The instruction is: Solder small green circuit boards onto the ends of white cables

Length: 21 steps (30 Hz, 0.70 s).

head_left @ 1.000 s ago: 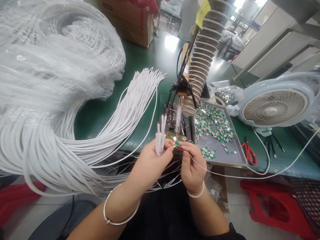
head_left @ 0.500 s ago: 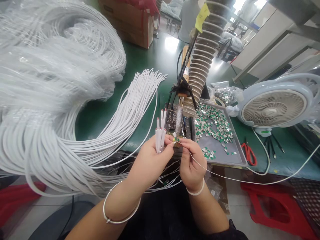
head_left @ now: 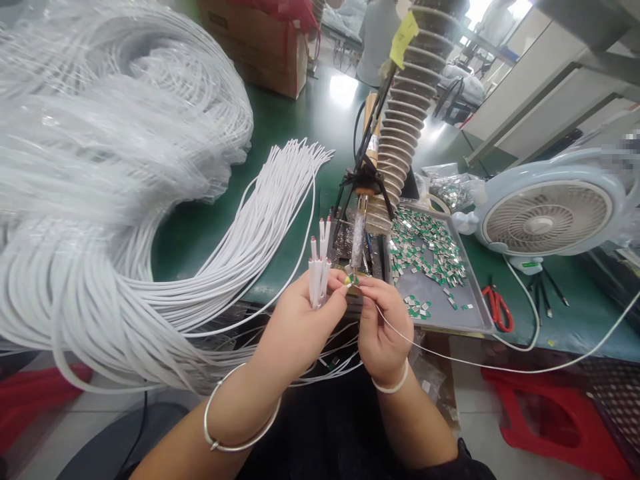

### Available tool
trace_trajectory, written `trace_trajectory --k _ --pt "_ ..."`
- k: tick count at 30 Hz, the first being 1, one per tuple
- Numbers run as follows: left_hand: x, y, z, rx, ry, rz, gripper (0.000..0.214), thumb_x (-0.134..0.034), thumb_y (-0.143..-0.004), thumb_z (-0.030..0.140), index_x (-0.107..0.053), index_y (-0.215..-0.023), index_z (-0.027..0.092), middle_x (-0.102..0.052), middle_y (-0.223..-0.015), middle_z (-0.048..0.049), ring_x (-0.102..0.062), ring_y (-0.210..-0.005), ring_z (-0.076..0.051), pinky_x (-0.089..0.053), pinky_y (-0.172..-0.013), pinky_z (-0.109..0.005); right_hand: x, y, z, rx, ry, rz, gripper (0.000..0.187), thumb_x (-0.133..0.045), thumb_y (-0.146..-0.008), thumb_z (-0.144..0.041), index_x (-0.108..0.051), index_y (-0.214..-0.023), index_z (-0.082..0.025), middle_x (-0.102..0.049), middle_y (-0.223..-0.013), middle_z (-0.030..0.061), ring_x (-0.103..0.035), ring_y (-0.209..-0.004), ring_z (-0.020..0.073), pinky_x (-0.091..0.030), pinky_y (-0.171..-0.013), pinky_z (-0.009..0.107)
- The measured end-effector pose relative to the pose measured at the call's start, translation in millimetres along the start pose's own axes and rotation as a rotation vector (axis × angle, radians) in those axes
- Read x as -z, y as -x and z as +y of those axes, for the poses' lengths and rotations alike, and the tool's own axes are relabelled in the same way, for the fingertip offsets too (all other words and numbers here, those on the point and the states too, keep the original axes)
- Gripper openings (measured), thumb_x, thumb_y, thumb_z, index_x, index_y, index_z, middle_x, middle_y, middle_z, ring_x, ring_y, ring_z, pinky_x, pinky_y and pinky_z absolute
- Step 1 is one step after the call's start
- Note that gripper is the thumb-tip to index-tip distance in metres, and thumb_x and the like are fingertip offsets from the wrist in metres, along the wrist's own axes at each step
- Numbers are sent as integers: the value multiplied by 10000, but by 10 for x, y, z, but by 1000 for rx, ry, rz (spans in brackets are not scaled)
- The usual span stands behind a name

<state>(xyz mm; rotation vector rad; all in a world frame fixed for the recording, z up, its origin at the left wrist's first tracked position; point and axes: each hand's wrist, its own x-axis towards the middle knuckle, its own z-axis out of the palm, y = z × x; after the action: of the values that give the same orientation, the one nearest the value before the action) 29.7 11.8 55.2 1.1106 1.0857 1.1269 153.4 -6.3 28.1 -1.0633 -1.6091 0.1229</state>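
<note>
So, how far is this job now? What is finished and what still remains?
Early, it seems. Looks done: the thin white wires lower down, one carrying a small green piece. In hand: the left hand holds red-tipped white cables while the right hand pinches a green piece beside them. Left: the tray of many green-and-silver pieces and the big white cable coil.

Green workbench (head_left: 295,133), red stool (head_left: 505,383)

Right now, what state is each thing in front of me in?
left hand, gripping a bunch of red-tipped white cables
right hand, pinching a thin white wire
metal tray, scattered with green-and-silver pieces
white cable coil, heaped loosely
red-handled scissors, lying on the green mat
</note>
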Motion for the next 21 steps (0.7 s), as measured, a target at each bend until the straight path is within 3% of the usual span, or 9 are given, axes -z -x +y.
trace_trajectory --k 7,13,17,21 --pt "26 52 -62 57 2 -49 85 -593 -776 264 -570 -723 202 -621 -892 -22 -582 -775 -173 -444 -750 -294 22 57 -15 -43 -24 -25 257 -451 -827 -46 -581 -988 -198 -648 -935 69 -618 -931 180 -525 -806 373" --pt "90 121 -173 106 0 -253 200 -550 -813 362 -627 -733 196 -546 -591 10 -504 -555 -144 -428 -564 -257 40 129 -7 -79 -21 -112 235 -409 -863 -96 -564 -1004 -202 -645 -953 83 -615 -946 197 -526 -816 416" --pt "155 125 -252 87 -27 -129 205 -571 -804 359 -671 -807 180 -631 -741 -34 -569 -663 -164 -474 -671 -284 131 162 -23 -107 -10 -158 236 -414 -862 -90 -574 -1000 -196 -641 -876 65 -625 -849 175 -538 -746 358" --pt "178 109 -282 68 -11 -26 208 -595 -783 374 -686 -762 187 -667 -811 -61 -611 -767 -203 -494 -751 -325 256 170 -69 -54 101 -108 281 -445 -834 -43 -567 -1030 -204 -622 -850 54 -607 -881 188 -522 -769 375"
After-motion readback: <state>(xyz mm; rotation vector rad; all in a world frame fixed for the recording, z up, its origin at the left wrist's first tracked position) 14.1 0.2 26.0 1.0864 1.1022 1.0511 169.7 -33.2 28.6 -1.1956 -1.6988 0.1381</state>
